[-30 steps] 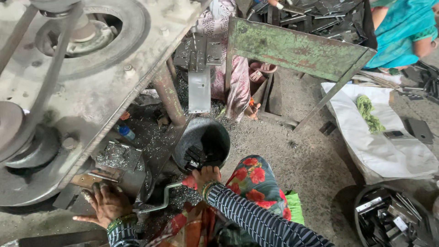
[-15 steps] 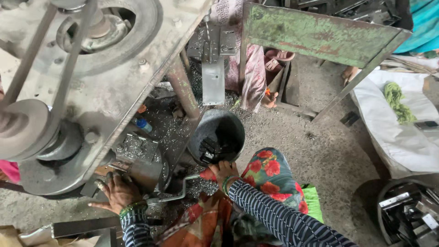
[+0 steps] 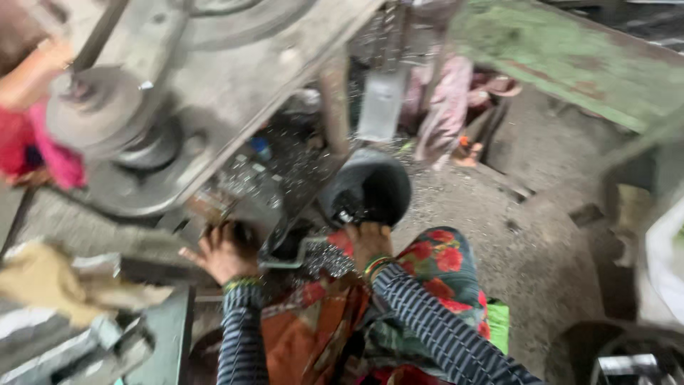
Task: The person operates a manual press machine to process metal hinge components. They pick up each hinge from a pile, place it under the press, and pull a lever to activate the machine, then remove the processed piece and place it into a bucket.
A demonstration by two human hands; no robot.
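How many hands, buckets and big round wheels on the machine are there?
Hands: 2, the left hand and the right hand
Dark buckets: 1, the bucket by the right hand
Round wheels on the grey machine: 2, the small wheel and the large wheel; blur may hide more
Total: 5

a green metal frame (image 3: 563, 53) stands at upper right. pink cloth (image 3: 442, 117) hangs below it. a red and pink cloth (image 3: 35, 153) sits at far left.
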